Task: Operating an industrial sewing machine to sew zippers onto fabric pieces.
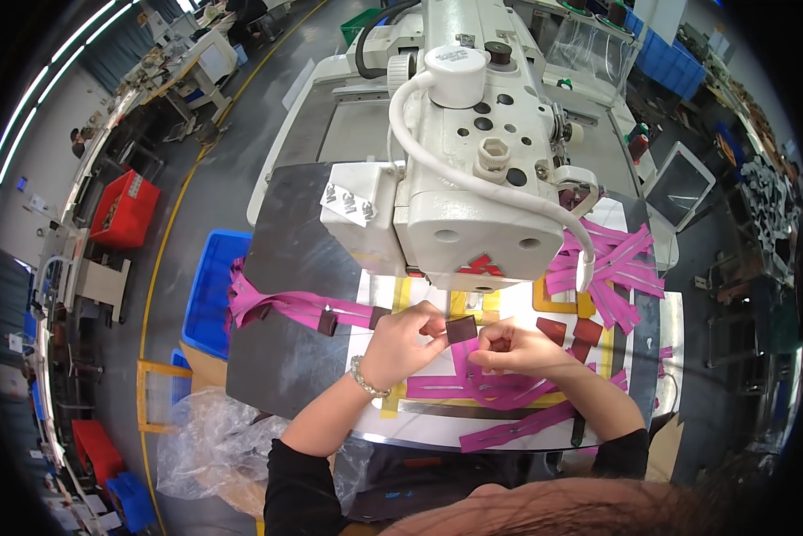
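Observation:
A small dark brown square patch (461, 330) is held up between my hands, in front of the sewing machine's head (477, 223). My left hand (409, 344) is closed, its thumb and fingertips pinching the patch's left edge. A magenta zipper tape (465, 364) hangs down from under the patch. My right hand (513, 348) is closed beside the patch's lower right, its fingers curled in a pinch at the zipper tape; exactly what lies between them is hidden. More magenta zipper tapes (518, 429) lie on the white work surface below my hands.
Magenta zipper tapes with brown ends trail left (308, 308) into a blue bin (212, 295). Another pile of tapes (611, 263) lies at the right, near brown patches (587, 330). Yellow tape strips (400, 295) mark the work plate. Clear plastic wrap (214, 447) hangs at lower left.

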Motion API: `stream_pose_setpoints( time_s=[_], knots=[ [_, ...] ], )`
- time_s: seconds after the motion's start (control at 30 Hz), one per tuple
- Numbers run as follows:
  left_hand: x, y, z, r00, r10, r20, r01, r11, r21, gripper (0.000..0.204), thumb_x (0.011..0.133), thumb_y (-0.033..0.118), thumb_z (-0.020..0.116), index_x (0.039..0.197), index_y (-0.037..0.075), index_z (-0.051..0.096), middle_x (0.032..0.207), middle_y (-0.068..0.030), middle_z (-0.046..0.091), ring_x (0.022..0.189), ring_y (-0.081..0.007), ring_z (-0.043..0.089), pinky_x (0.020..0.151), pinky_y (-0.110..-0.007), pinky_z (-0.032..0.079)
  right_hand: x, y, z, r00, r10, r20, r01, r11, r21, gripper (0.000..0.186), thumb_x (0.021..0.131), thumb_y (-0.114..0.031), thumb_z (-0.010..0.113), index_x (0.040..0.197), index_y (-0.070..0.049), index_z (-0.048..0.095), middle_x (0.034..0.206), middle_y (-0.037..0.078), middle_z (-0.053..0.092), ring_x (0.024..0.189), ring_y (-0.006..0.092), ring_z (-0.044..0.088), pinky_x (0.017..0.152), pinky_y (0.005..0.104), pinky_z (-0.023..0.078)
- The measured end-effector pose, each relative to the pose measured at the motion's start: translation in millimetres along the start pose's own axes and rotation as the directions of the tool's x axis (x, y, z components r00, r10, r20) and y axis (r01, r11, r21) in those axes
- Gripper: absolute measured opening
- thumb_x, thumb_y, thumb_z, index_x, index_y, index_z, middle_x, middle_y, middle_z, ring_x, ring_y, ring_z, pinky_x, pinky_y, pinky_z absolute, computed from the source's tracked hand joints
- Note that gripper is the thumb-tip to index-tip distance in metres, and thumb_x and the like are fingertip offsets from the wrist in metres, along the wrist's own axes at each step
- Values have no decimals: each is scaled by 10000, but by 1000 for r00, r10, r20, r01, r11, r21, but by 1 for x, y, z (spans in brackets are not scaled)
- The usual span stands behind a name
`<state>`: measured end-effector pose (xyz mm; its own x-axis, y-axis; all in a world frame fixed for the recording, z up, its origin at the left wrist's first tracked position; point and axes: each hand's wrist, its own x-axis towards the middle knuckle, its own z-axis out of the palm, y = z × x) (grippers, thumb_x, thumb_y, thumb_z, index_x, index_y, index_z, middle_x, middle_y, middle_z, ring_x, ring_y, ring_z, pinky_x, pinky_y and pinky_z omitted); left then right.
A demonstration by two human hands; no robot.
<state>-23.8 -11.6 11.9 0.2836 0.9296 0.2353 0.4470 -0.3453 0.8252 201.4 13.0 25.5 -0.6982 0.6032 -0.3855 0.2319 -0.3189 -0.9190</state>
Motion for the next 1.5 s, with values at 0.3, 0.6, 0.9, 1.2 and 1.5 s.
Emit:
stream_pose_setpoints(
  time_s=[0.3, 0.6, 0.9, 1.2, 1.5],
  knots=[
    [0, 9, 1, 1000, -6, 6, 6, 994, -109, 281, 755, 32, 659, 1025, 54, 581, 762, -52, 647, 687, -153, 660, 633, -258, 536, -7, -8, 4, 999, -30, -36, 29, 999, -20, 187, 862, -152, 662, 740, -21, 607, 658, -7, 596, 591, 34, 549, 546, 193, 435],
    [5, 3, 7, 937, 337, -93, -307, 920, 242, 330, 672, 96, 696, 998, 94, 646, 697, -37, 570, 607, -181, 584, 522, -304, 465, -12, -13, 8, 993, -44, -110, 39, 998, -50, 163, 833, -160, 713, 765, -42, 624, 685, -26, 583, 627, 30, 502, 560, 204, 400],
    [1, 0, -4, 855, 494, -156, -451, 858, 246, 310, 737, 300, 713, 949, 79, 664, 609, -15, 538, 514, -173, 537, 475, -295, 397, -24, -27, 29, 928, -372, -29, 321, 835, -447, 204, 824, -133, 693, 1011, -51, 677, 704, 53, 633, 580, 99, 544, 550, 242, 445],
    [2, -41, -108, 723, 335, -604, -206, 939, 274, 787, 525, 606, 814, 1033, 38, 618, 599, -7, 431, 539, -148, 433, 553, -272, 392, -25, -25, 17, 953, -298, -60, 244, 866, -437, 197, 832, -133, 668, 1016, -60, 673, 737, 38, 636, 621, 88, 562, 601, 234, 466],
    [-14, -49, -154, 641, 295, -709, 442, 614, 655, 412, 714, 56, 739, 1111, 91, 635, 910, -34, 666, 851, -222, 594, 834, -364, 390, -36, -41, 20, 963, -237, 129, 260, 689, -677, 222, 823, -207, 695, 1022, -107, 687, 804, 38, 646, 677, 163, 606, 594, 267, 474]
  ],
)
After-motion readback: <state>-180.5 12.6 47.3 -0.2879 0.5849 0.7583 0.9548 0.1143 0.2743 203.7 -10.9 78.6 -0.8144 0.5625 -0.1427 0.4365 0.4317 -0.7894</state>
